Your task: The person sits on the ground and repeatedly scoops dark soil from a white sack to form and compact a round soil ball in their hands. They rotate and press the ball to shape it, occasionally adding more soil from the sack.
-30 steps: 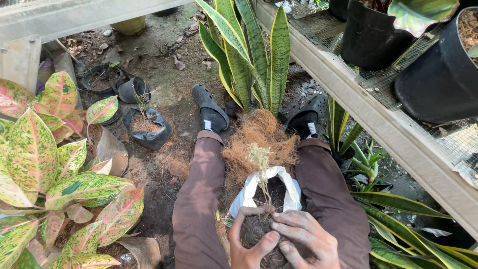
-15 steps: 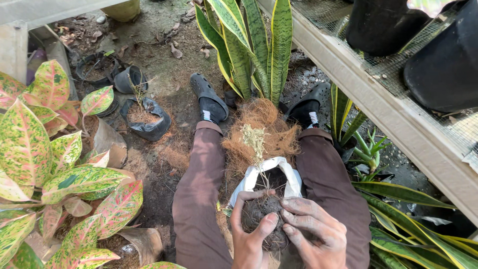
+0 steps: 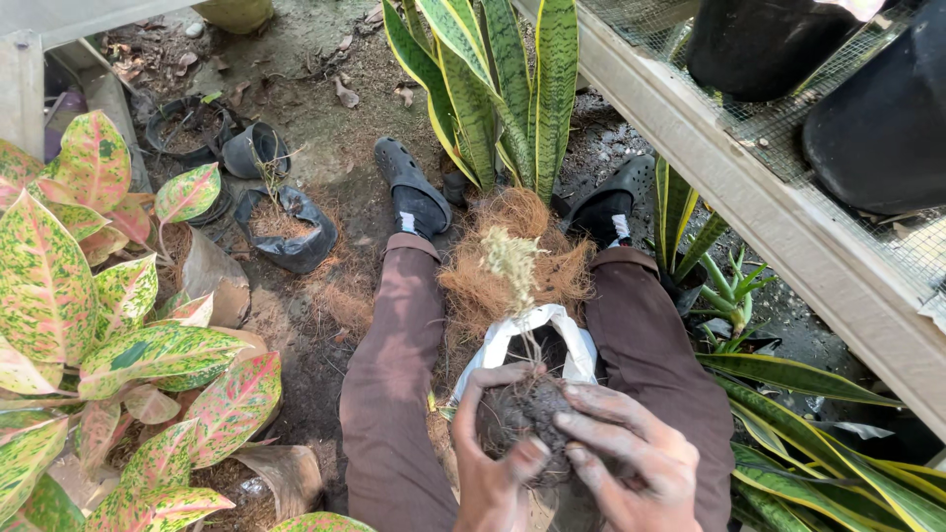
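1. Root ball (image 3: 527,419) of a thin seedling (image 3: 512,266) sits cupped between both hands, above the white bag (image 3: 537,330) lying between the person's legs; the cupping probably keeps loose soil from crumbling.
2. Left hand (image 3: 493,463) grasps it from the left, thumb arched over the top.
3. Right hand (image 3: 626,458) presses its right side, fingers (image 3: 601,399) spread, soiled.
4. Coir pile (image 3: 512,261) lies just beyond the bag.

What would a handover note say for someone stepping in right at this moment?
Left hand: cupped around the root ball, thumb and fingers on the soil.
Right hand: fingers pressed on the root ball's right side.
Seedling rises thin from the ball, above the open white bag between the knees; coconut fibre pile lies beyond.
Done: ball out of any pot.
Left: ball not in the bag.
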